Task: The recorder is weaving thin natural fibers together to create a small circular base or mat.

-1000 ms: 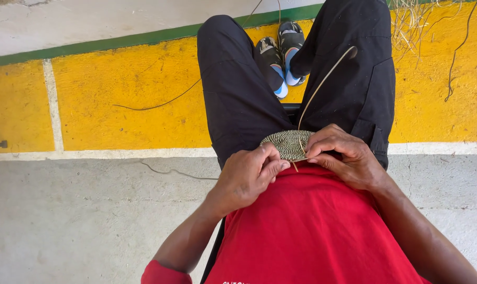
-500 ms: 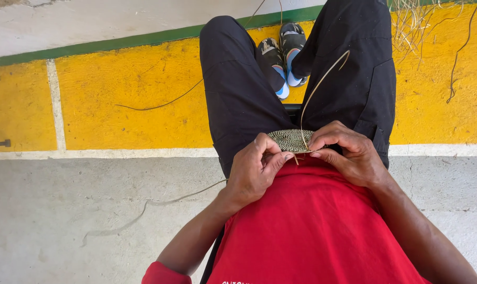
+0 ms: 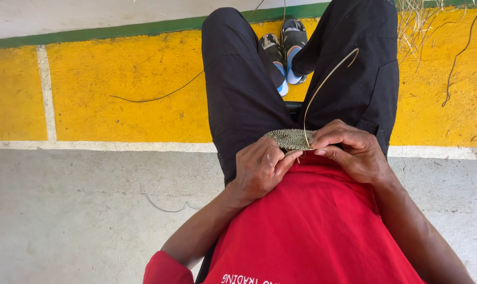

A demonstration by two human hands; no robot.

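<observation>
A small round woven disc (image 3: 289, 139) of greenish-grey fibre rests on my lap, against my black trousers. My left hand (image 3: 260, 169) pinches its near edge with thumb and fingers. On the disc's right side, my right hand (image 3: 351, 150) grips the rim. A long pale fibre strand (image 3: 322, 84) rises from the disc and curves up and to the right over my right thigh. My red shirt fills the lower middle of the view.
My feet in sandals (image 3: 283, 47) rest on a yellow-painted floor (image 3: 117, 84) with a green stripe (image 3: 107, 31) beyond. A bundle of dry fibres (image 3: 422, 21) lies at top right. Loose dark strands (image 3: 159, 97) lie on the yellow paint. Grey concrete (image 3: 75, 210) spreads below.
My left hand has slid slightly lower along the disc's near edge. The pale strand has lifted and curves further right. A thin strand on the grey concrete has shifted.
</observation>
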